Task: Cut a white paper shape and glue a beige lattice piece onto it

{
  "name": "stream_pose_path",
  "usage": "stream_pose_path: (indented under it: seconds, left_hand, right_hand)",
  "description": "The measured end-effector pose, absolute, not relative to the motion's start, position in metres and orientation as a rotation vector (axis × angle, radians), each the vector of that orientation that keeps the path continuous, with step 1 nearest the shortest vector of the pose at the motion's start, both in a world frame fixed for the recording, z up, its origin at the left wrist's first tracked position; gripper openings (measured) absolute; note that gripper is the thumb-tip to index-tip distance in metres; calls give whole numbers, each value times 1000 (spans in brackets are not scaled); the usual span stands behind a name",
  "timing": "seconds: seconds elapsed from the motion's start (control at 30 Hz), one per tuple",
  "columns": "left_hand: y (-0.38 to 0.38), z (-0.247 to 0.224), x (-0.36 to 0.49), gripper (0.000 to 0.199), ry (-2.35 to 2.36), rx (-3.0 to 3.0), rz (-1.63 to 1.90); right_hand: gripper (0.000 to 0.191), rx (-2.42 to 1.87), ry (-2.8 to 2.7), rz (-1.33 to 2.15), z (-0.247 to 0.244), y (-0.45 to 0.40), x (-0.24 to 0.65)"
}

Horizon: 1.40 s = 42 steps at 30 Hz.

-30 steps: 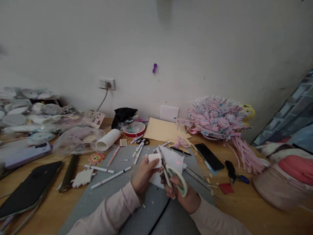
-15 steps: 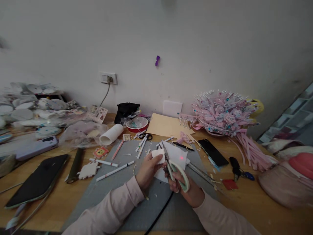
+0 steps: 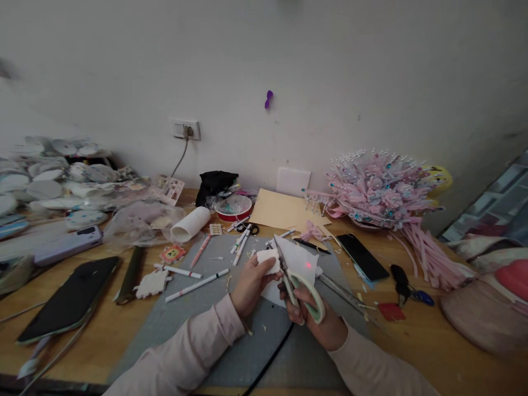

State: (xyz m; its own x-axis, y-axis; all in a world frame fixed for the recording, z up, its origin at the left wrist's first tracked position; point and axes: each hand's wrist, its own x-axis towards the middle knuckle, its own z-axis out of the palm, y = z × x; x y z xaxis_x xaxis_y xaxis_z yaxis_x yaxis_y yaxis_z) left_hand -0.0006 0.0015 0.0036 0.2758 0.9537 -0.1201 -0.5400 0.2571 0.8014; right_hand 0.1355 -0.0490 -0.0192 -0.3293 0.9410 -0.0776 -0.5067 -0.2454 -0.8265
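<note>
My left hand [image 3: 249, 283] pinches a small white foam piece [image 3: 268, 260] above a grey cutting mat [image 3: 206, 324]. My right hand [image 3: 319, 322] grips scissors [image 3: 295, 280] with pale green handles, blades pointing up and away, right beside the foam piece. A white paper sheet [image 3: 299, 261] with a red light dot lies just behind the scissors. Both sleeves are pale pink.
Several white pens [image 3: 196, 286] lie on the mat's left. A dark phone [image 3: 363, 257] lies right of the mat, a black tablet [image 3: 70, 300] far left. A pink beaded bouquet [image 3: 377, 190], red bowl [image 3: 233, 209], white roll [image 3: 190, 224] and tan card [image 3: 282, 210] stand near the wall.
The view has tilted up and drifted slightly, so everything sits a little to the right. Both hands keep the same hold on the foam piece and scissors.
</note>
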Motion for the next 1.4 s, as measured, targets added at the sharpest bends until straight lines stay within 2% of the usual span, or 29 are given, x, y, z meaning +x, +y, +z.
stream_pose_path:
  seconds: [0.37, 0.57, 0.63, 0.73, 0.87, 1.03, 1.13, 1.3, 1.4]
  left_hand:
    - [4, 3, -2, 26, 713, 731, 1161]
    - [6, -1, -1, 27, 771, 723, 1285]
    - [8, -2, -2, 28, 773, 728, 1341]
    - [10, -1, -3, 30, 779, 759, 1406]
    - [12, 1, -5, 31, 856, 782, 1435]
    - [17, -3, -7, 24, 942, 955, 1397]
    - [19, -8, -9, 20, 1011, 1143, 1418]
    - [18, -11, -17, 10, 1138, 1810, 1401]
    - [18, -10, -22, 16, 1057, 2191, 1239]
  right_hand:
    - [29, -766, -876, 1718, -20, -50, 136]
    - [47, -1058, -1131, 1627, -31, -38, 140]
    - [46, -1219, -1327, 1463, -29, -35, 140]
    - [34, -1462, -1628, 1117, -24, -36, 135]
    - [23, -1731, -1872, 842, -22, -38, 118]
    - [19, -1668, -1973, 548, -10, -33, 106]
    - [23, -1427, -1930, 602, 0, -27, 106]
    - [40, -1250, -1363, 1178, 2, -14, 112]
    - [38, -1184, -1155, 1312, 1, -11, 115]
